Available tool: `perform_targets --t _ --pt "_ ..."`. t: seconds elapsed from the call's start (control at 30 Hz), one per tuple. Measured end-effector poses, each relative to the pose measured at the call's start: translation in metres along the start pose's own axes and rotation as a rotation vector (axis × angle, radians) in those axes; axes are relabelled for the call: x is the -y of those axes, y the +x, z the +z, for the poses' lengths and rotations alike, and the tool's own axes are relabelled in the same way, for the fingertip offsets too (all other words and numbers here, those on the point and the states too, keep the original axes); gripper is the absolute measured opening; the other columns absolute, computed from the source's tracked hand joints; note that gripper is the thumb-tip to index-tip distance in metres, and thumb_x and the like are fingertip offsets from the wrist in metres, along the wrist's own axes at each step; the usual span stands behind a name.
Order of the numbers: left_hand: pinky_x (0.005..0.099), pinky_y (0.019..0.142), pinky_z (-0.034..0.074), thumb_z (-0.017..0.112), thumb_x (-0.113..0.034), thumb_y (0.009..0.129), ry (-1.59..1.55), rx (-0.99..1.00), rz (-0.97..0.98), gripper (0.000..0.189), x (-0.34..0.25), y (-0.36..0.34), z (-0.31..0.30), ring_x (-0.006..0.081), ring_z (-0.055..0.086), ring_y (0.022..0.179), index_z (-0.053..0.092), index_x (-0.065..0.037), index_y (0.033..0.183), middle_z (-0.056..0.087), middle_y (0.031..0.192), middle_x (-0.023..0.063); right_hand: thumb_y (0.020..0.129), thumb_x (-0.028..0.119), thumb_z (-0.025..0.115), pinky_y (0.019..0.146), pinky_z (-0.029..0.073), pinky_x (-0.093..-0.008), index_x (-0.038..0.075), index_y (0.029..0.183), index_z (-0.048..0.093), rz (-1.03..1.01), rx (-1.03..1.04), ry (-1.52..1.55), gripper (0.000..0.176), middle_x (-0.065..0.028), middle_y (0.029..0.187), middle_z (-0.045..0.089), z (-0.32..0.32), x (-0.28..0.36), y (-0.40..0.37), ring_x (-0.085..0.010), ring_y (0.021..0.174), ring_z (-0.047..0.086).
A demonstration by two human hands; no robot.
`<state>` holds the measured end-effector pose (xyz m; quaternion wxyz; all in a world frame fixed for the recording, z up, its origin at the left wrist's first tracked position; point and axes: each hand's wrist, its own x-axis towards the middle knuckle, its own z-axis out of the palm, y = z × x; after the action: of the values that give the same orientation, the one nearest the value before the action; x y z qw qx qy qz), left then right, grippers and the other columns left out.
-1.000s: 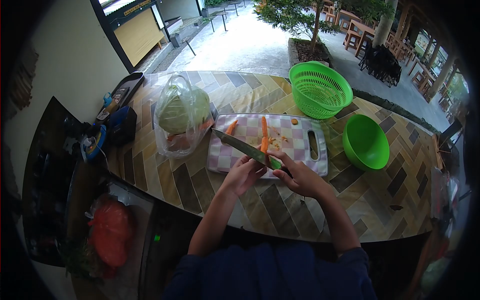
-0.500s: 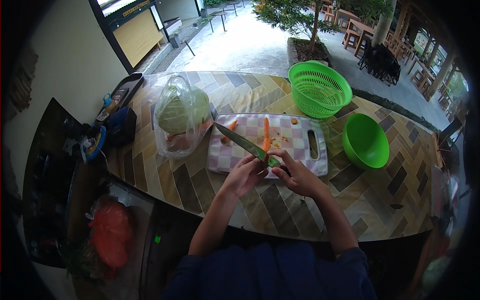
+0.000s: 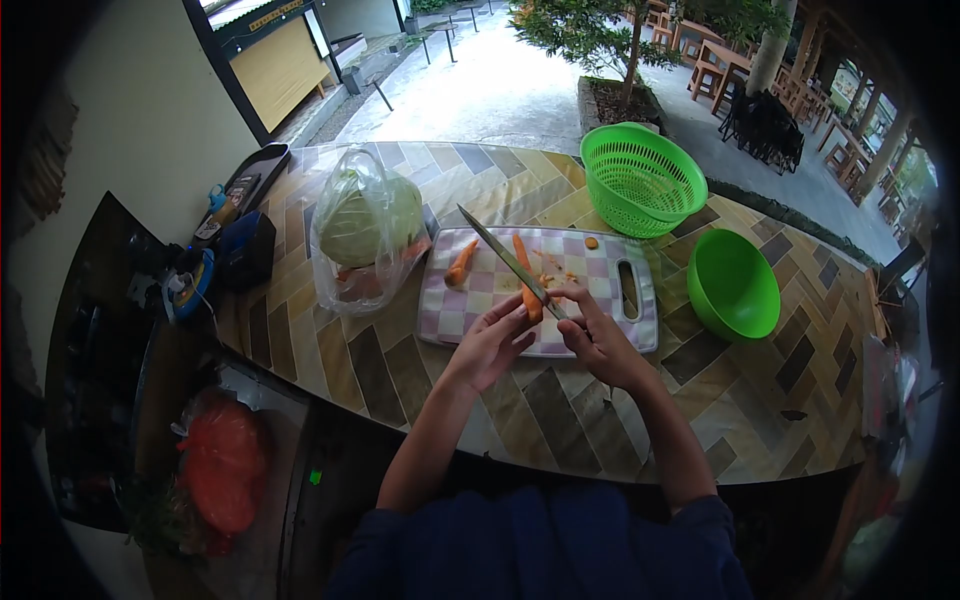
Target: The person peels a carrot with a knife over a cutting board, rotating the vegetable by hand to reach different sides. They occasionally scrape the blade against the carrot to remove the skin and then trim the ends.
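Note:
A checkered pink and white cutting board (image 3: 480, 300) lies on the tiled table. Over its near edge my left hand (image 3: 492, 345) has its fingers round the lower end of a carrot (image 3: 532, 303). My right hand (image 3: 602, 340) grips the handle of a knife (image 3: 503, 252), whose blade points up and left and crosses over the carrot. Another carrot piece (image 3: 461, 265) rests at the board's left side. Small orange bits lie right of the held carrot, and a round slice (image 3: 591, 243) sits near the board's top edge.
Left of the board stands a clear plastic bag (image 3: 368, 235) with a cabbage in it. A green strainer basket (image 3: 640, 185) is at the back right, a green bowl (image 3: 732, 285) right of the board. A red bag (image 3: 225, 465) lies lower left, and dark trays at the far left.
The knife blade has swung more upright and turned, now lying across the carrot. The held carrot's lower end has come into view between my hands. My right hand has shifted slightly.

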<state>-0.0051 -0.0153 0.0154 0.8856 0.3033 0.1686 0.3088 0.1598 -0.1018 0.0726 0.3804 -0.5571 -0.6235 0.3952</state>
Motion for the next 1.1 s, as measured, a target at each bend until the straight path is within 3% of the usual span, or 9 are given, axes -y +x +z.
perform_targets --t 0.17,0.23,0.3,0.57,0.67,0.77,0.87,1.07,1.1 --pt "0.0271 0.081 0.043 0.047 -0.014 0.09 -0.061 0.02 -0.006 0.024 0.001 0.004 -0.005 0.0098 0.054 0.094 0.053 -0.008 0.113 0.058 0.105 0.0023 0.092 0.021 0.044 0.079 0.043 -0.0329 0.011 0.129 0.029 -0.045 0.027 0.018 0.041 -0.0193 0.104 0.056 0.002 0.004 -0.004 -0.0213 0.085 0.059" --pt "0.029 0.082 0.043 0.046 -0.014 0.091 -0.09 0.053 0.009 0.024 0.004 0.006 -0.012 0.0111 0.054 0.093 0.052 -0.007 0.113 0.058 0.105 0.0035 0.091 0.025 0.044 0.068 0.039 -0.0279 0.014 0.132 0.028 -0.083 0.03 -0.013 0.045 -0.0101 0.076 0.051 0.003 -0.001 -0.003 -0.0148 0.067 0.048" --pt "0.0308 0.084 0.044 0.045 -0.013 0.091 -0.099 0.068 0.017 0.024 0.008 0.007 -0.018 0.0125 0.055 0.093 0.052 -0.006 0.112 0.058 0.105 0.0045 0.09 0.027 0.045 0.063 0.037 -0.0262 0.015 0.134 0.027 -0.115 0.028 -0.032 0.048 -0.0069 0.062 0.05 0.004 -0.007 -0.001 -0.0127 0.059 0.044" --pt "0.0299 0.086 0.046 0.042 -0.011 0.092 0.202 -0.095 0.155 0.038 0.007 0.005 0.004 0.0147 0.054 0.101 0.038 -0.006 0.129 0.053 0.112 0.0058 0.091 0.025 0.044 0.077 0.043 -0.0356 0.015 0.134 0.027 -0.063 0.084 -0.147 0.048 -0.0214 0.085 0.059 0.004 -0.009 0.001 -0.0287 0.082 0.06" --pt "0.0288 0.083 0.047 0.041 -0.013 0.092 0.233 -0.047 0.137 0.044 0.004 0.002 0.001 0.0135 0.054 0.1 0.03 -0.007 0.134 0.051 0.114 0.0056 0.091 0.025 0.044 0.082 0.042 -0.0384 0.015 0.134 0.026 -0.045 0.107 -0.141 0.048 -0.0247 0.095 0.058 0.002 -0.006 0.0 -0.0334 0.092 0.059" --pt "0.0279 0.082 0.047 0.042 -0.015 0.093 0.187 -0.013 0.125 0.044 0.002 -0.002 0.004 0.0126 0.054 0.1 0.03 -0.008 0.134 0.051 0.115 0.0049 0.091 0.024 0.044 0.082 0.042 -0.0382 0.015 0.134 0.026 -0.051 0.111 -0.148 0.048 -0.0236 0.094 0.059 0.003 -0.008 0.0 -0.033 0.092 0.059" --pt "0.0316 0.086 0.046 0.039 -0.014 0.093 0.222 0.012 0.1 0.044 0.003 -0.001 -0.004 0.0162 0.051 0.106 0.028 -0.006 0.134 0.046 0.123 0.0072 0.091 0.024 0.044 0.079 0.041 -0.0415 0.015 0.132 0.026 -0.037 0.124 -0.127 0.045 -0.0268 0.096 0.058 0.001 -0.001 -0.001 -0.0427 0.093 0.055" --pt "0.0314 0.084 0.046 0.042 -0.013 0.092 0.311 0.025 0.148 0.044 -0.001 -0.002 0.0 0.0157 0.05 0.108 0.03 -0.007 0.134 0.043 0.128 0.0066 0.091 0.024 0.044 0.078 0.041 -0.0412 0.015 0.132 0.026 -0.146 0.068 -0.136 0.046 -0.0265 0.091 0.059 0.007 -0.006 -0.002 -0.0428 0.092 0.055" --pt "0.0316 0.085 0.046 0.043 -0.012 0.092 0.316 0.03 0.14 0.044 -0.002 -0.003 0.0 0.0159 0.05 0.108 0.03 -0.006 0.134 0.042 0.129 0.0066 0.091 0.022 0.045 0.08 0.042 -0.0402 0.016 0.133 0.025 -0.108 0.086 -0.149 0.047 -0.0248 0.099 0.057 0.006 -0.006 -0.002 -0.0398 0.093 0.056"
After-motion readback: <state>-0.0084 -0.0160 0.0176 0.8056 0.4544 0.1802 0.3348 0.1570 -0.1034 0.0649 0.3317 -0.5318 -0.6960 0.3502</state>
